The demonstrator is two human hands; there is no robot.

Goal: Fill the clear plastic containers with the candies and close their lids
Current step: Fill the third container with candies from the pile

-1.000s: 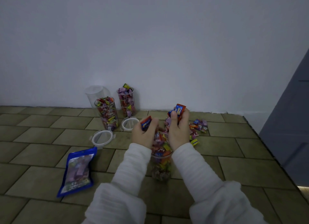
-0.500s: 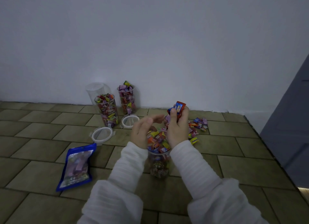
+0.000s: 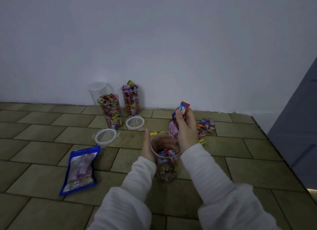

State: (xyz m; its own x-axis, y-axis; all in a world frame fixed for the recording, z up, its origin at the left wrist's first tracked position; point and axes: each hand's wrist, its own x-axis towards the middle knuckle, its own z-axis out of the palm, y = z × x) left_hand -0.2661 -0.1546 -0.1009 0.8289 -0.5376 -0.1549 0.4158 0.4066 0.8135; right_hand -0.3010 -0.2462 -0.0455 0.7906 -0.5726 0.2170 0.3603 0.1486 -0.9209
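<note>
Change: since half a second ago I see the left hand (image 3: 148,148) has dropped from above the container to its left side, and the heap of candies at the rim has sunk lower inside.
Left hand: fingers straight, palm flat against the left wall of the near container (image 3: 166,158); it grips nothing that I can see.
Right hand: right hand (image 3: 187,128) is above the container's right rim, fingers curled round a handful of candies (image 3: 181,110), a red and blue wrapper sticking out on top and a purple one below.
Near container: lower centre of the frame, upright on the tiled floor (image 3: 240,161), lid off, partly filled.
Loose candies: a small pile (image 3: 206,124) right of centre, beyond the right hand.
Filled containers: two, centre left by the wall, one nearer (image 3: 110,112) and one farther right (image 3: 131,99), both open and heaped; an empty clear one (image 3: 98,90) stands behind the nearer.
Lids: two, flat on the floor, one (image 3: 134,122) beside the filled containers, one (image 3: 106,137) nearer me.
Bag: blue candy bag (image 3: 80,169) lying lower left.
</note>
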